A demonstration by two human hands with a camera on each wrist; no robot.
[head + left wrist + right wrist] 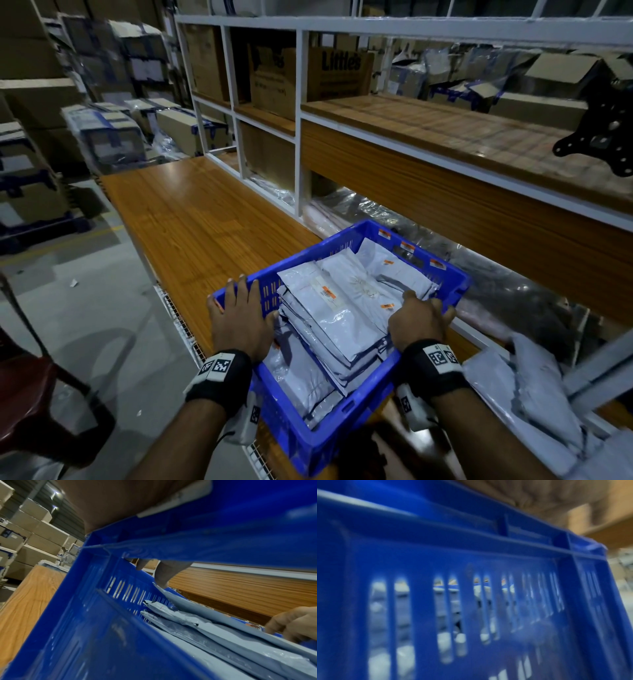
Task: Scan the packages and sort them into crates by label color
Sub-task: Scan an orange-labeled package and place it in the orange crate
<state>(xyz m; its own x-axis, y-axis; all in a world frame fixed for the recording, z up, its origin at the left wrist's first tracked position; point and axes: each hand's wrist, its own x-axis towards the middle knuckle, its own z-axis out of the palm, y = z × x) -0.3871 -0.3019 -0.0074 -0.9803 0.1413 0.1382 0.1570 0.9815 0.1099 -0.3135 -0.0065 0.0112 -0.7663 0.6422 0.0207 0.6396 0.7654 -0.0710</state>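
Together our two hands hold one blue crate (pixel 346 407) by its long sides. Our left hand (pixel 239 318) is curled over the left rim, fingers on the outside wall and thumb tucked inside; the left wrist view shows the thumb (pixel 164 573) poking down past the rim, touching a package. Our right hand (pixel 419 317) is curled over the right rim, fingers bent down on the outside. The right wrist view is blurry and shows mostly the crate's slotted blue wall (pixel 471 588), with pale packages behind the slots. Inside the crate lie lots of grey plastic packages (pixel 329 308), stacked flat and leaning on each other. Some have small orange labels (pixel 328 292), but the writing on them is too small for us to read. More small orange stickers (pixel 407 246) sit along the crate's far inside wall. The crate is above the wooden table (pixel 191 219), near its front edge; we cannot tell if it is resting on the table or lifted. More grey packages (pixel 534 387) are piled to the right of the crate. Behind the table stands a white shelf rack (pixel 299 137) with wooden boards. On it sits a brown cardboard box with the word "Little's" (pixel 340 63) in big dark letters. To the left, many more cardboard boxes (pixel 113 133) are stacked up.
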